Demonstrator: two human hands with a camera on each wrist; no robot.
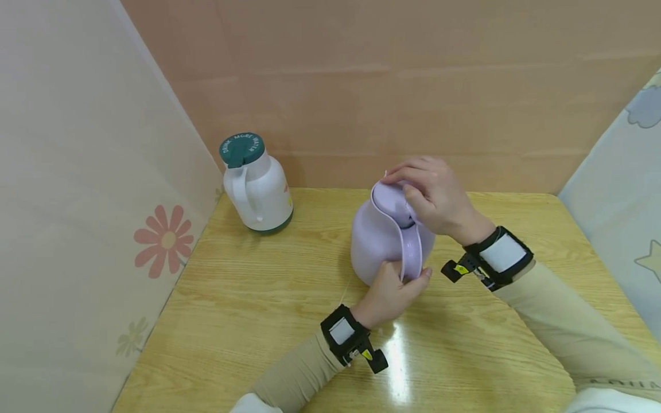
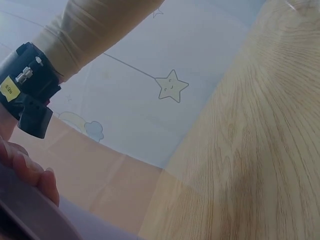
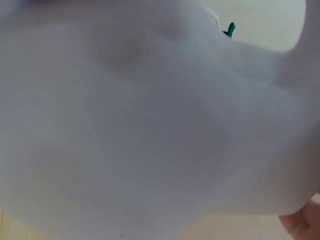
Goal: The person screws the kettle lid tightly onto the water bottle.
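So there's a lilac jug [image 1: 379,244] sitting upright around the middle of the wooden desk [image 1: 248,321], a bit toward the far edge. The person has both hands on it. The right hand [image 1: 436,198] is draped over the top, fingers curled round the lilac lid [image 1: 388,198], so that grip is clamped on the lid. The left hand [image 1: 389,292] comes in from the near side and is wrapped round the lower end of the jug's handle [image 1: 411,252], thumb on one side and fingers on the other, so it's clamped there too.

Both arms are in beige sleeves with black wrist straps. The right wrist view is pretty much all pale lilac jug body up close, and it's blurry. The left wrist view mostly shows desk grain and a wall panel with a star on it.

Over at the far left corner of the desk stands a white jug [image 1: 260,192] with a dark green lid [image 1: 241,149], well apart from the lilac one, near the flower-print wall panel [image 1: 164,241].
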